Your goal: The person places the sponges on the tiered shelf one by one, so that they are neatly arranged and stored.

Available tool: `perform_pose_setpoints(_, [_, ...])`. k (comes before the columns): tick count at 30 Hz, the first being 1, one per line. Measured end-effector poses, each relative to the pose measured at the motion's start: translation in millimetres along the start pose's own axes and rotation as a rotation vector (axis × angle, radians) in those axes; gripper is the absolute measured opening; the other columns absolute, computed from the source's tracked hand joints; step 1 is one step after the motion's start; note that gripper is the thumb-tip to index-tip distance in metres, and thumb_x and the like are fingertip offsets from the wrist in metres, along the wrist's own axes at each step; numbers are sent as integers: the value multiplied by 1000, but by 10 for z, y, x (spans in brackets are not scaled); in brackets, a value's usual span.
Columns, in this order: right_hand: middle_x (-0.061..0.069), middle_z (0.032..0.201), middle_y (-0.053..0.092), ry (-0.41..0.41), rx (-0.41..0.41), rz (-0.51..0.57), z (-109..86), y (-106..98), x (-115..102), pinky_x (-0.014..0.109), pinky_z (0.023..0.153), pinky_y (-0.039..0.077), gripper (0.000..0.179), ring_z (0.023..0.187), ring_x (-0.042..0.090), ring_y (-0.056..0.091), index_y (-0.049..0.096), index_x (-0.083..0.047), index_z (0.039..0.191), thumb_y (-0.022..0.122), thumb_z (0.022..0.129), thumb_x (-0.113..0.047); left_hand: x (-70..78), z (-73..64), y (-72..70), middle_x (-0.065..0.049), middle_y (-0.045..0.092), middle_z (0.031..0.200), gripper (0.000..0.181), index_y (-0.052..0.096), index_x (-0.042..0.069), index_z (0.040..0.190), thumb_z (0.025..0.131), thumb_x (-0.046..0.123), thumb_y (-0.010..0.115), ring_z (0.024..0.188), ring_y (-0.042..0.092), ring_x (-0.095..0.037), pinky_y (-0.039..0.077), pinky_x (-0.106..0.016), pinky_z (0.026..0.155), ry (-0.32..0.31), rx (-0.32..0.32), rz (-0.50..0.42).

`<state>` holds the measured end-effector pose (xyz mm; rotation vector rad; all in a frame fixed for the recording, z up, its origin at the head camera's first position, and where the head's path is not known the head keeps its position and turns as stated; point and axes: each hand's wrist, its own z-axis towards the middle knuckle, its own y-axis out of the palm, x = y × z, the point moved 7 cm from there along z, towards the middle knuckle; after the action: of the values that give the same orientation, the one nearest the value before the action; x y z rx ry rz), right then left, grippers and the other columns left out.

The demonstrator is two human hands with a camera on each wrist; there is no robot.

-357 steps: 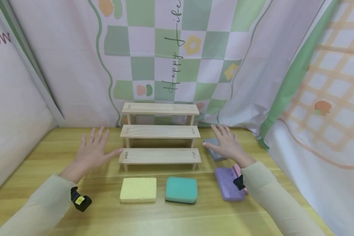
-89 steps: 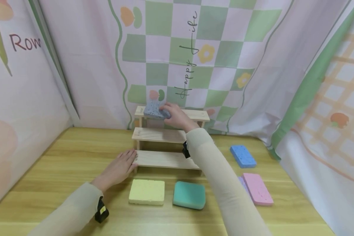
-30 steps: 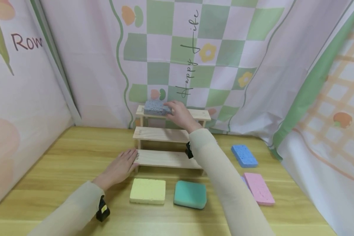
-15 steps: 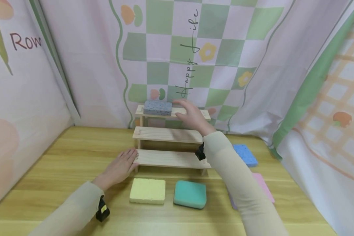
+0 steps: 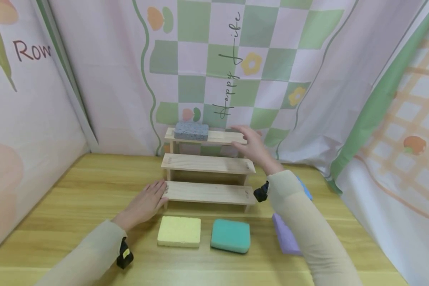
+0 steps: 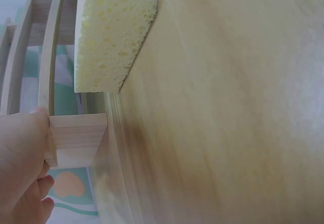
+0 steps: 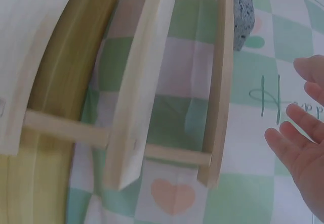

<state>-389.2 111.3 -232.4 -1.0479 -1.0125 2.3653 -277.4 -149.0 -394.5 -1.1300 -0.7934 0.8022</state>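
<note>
A three-step wooden display shelf (image 5: 207, 163) stands at the back of the table. My left hand (image 5: 143, 204) holds the left end of its lowest step; in the left wrist view, thumb and curled fingers lie around that corner. On the top step, toward the left, sits a speckled grey sponge (image 5: 191, 131). My right hand (image 5: 254, 147) is near the right end of the top step, apart from the sponge, fingers spread and holding nothing. In the right wrist view its loosely bent fingers (image 7: 298, 133) show beside the shelf.
In front of the shelf lie a yellow sponge (image 5: 179, 231) and a teal sponge (image 5: 230, 235). A purple sponge (image 5: 286, 236) and a blue sponge (image 5: 304, 188) are partly covered by the right sleeve. Printed curtains (image 5: 121, 79) close off the back and sides.
My right hand has let go of the grey sponge on the top step and drawn away to the right. The right sleeve now covers the pink sponge. My left hand stays put.
</note>
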Motion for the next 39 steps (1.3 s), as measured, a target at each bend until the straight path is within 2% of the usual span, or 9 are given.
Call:
perform_pose_setpoints(3, [17,135,43,-1,10,14,-84,-69,51,47,98,37,48,125,30,38,46,0,132,63,87,-6,4,3,-3,-28,29,141,53,32,-12,136,100,27,37,130,26,-41,21,-50,106,0,-4,-2])
perform_pose_setpoints(11, [16,134,43,58,50,48,-308,-289,203,48,100,35,49,123,34,37,46,-1,132,64,86,-5,20,6,0,-27,27,142,54,30,-12,137,101,28,36,131,25,-40,20,-50,107,-1,-23,3])
perform_pose_setpoints(16, [15,135,42,67,45,69,-429,-368,281,53,100,33,50,125,34,35,45,-5,134,63,87,-6,30,-3,-28,-28,27,142,54,31,-12,137,101,27,37,131,25,-40,19,-50,107,-8,-22,-1])
perform_pose_setpoints(20, [15,138,39,95,40,39,-520,-414,373,53,100,32,53,127,33,33,42,-4,136,63,88,-13,42,-9,-42,-28,27,142,54,31,-12,137,101,27,37,131,24,-40,19,-50,107,-9,-27,-7])
perform_pose_setpoints(24, [19,139,37,136,48,8,-610,-468,484,51,100,33,55,127,36,32,40,0,136,63,88,-12,40,-9,-42,-28,27,142,53,31,-12,137,101,27,37,131,24,-41,19,-50,107,-9,-27,-10])
perform_pose_setpoints(32, [24,138,36,208,58,-11,-816,-556,787,52,99,34,57,126,40,31,40,3,135,63,89,-20,11,-3,-4,-27,27,142,55,29,-12,137,101,29,35,131,24,-40,19,-49,107,-9,-27,-1])
perform_pose_setpoints(39, [27,137,35,259,72,-28,-1030,-641,1030,54,96,36,55,124,44,31,39,5,134,62,89,-15,17,-3,-11,-27,28,142,54,31,-12,137,101,28,37,131,25,-40,19,-50,107,-6,-22,-4])
